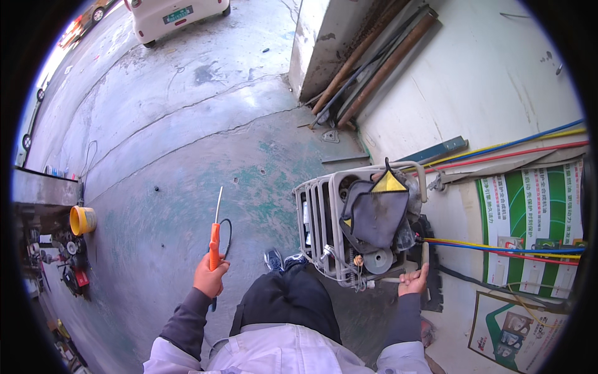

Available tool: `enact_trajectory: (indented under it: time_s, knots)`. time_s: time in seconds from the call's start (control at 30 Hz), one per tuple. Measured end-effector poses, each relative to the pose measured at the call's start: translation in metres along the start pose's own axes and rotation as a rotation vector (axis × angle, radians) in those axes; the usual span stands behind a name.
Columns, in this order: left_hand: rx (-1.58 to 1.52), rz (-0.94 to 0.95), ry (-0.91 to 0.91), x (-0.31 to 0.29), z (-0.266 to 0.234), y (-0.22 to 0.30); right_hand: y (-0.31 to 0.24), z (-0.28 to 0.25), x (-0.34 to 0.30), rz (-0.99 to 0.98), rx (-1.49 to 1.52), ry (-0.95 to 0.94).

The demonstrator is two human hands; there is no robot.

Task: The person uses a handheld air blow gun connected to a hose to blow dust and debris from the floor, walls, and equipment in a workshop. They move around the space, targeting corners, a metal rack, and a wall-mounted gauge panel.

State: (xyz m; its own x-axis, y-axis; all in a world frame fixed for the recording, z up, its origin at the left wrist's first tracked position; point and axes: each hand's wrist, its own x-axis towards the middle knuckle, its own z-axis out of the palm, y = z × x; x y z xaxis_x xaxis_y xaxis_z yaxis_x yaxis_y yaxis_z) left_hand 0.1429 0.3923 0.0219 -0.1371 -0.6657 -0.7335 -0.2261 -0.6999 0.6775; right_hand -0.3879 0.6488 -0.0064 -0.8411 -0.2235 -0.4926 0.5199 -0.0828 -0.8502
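Note:
My left hand [208,277] is closed around an orange welding electrode holder [215,240]. A thin pale welding rod [219,204] sticks up from its jaws, and a dark cable [228,234] loops beside it. On my right stands a grey tubular metal cart [324,212]. Its bent handle bar [389,280] runs into my right hand [412,282], whose fingers curl round it while the index finger points forward. Draped over the cart is a grey and yellow cloth piece [377,215]. A round grey disc [377,262] sits at its near side; much of the load is covered.
Rusty pipes [389,68] lean in the corner beyond the cart. Yellow, blue and red lines [504,248] stretch to the right wall. A yellow bucket [83,220] and a cluttered shelf of tools [68,262] are at the left. A white car [177,19] stands outside.

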Motion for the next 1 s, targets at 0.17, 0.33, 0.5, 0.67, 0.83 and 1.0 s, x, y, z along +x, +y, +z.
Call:
enact_trajectory:
  time_s: [0.17, 0.33, 0.5, 0.67, 0.83, 1.0]
  knots:
    - [-0.074, 0.051, 0.087, -0.013, -0.024, -0.014, 0.007, 0.082, 0.008, -0.052, -0.007, 0.082]
    - [-0.206, 0.073, 0.157, -0.037, -0.058, -0.033, 0.012, 0.138, 0.011, -0.053, 0.001, 0.065]
    - [-0.269, 0.039, 0.223, -0.057, -0.075, -0.051, 0.015, 0.190, 0.021, -0.078, -0.006, 0.079]
    - [-0.254, 0.036, 0.242, -0.070, -0.078, -0.060, 0.012, 0.233, 0.042, -0.069, -0.029, 0.027]
    - [-0.274, 0.052, 0.271, -0.078, -0.071, -0.055, 0.010, 0.256, 0.078, -0.097, -0.092, -0.035]
    - [-0.185, 0.095, 0.249, -0.074, -0.059, -0.034, -0.003, 0.264, 0.108, -0.085, -0.179, -0.102]
